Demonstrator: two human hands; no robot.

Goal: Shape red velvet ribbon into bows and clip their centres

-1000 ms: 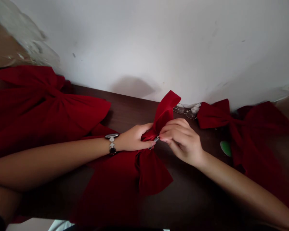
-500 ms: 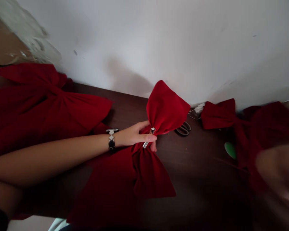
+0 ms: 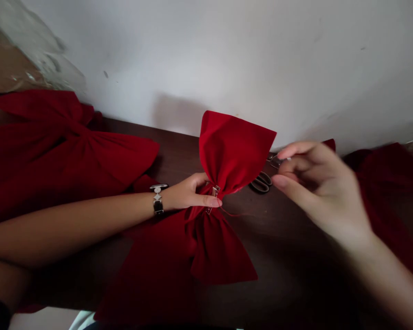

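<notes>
My left hand (image 3: 199, 195) is closed round the gathered middle of a red fabric bow (image 3: 232, 149), its thumb pressing on top. Under the thumb, a small metal clip (image 3: 214, 192) lies along the bow's centre. A thin red thread (image 3: 232, 214) curves out from beside the thumb to the right, and its far end is lost against the dark table. My right hand (image 3: 325, 192) is raised to the right of the bow, fingers curled and thumb near them, slightly blurred. Whatever it pinches is too small to make out. Behind its fingertips lie dark-handled scissors (image 3: 260, 182).
More red bows (image 3: 72, 137) are heaped on the left of the dark table (image 3: 134, 130). Further red fabric (image 3: 392, 178) lies to the right, partly behind my right arm. A pale wall (image 3: 206, 55) rises at the back edge, with clear plastic wrapping (image 3: 44, 50) at upper left.
My right hand has come in from the lower right edge toward the bow. The held bow has turned slightly, its upper loop shifting left. The red thread now shows beside the left thumb.
</notes>
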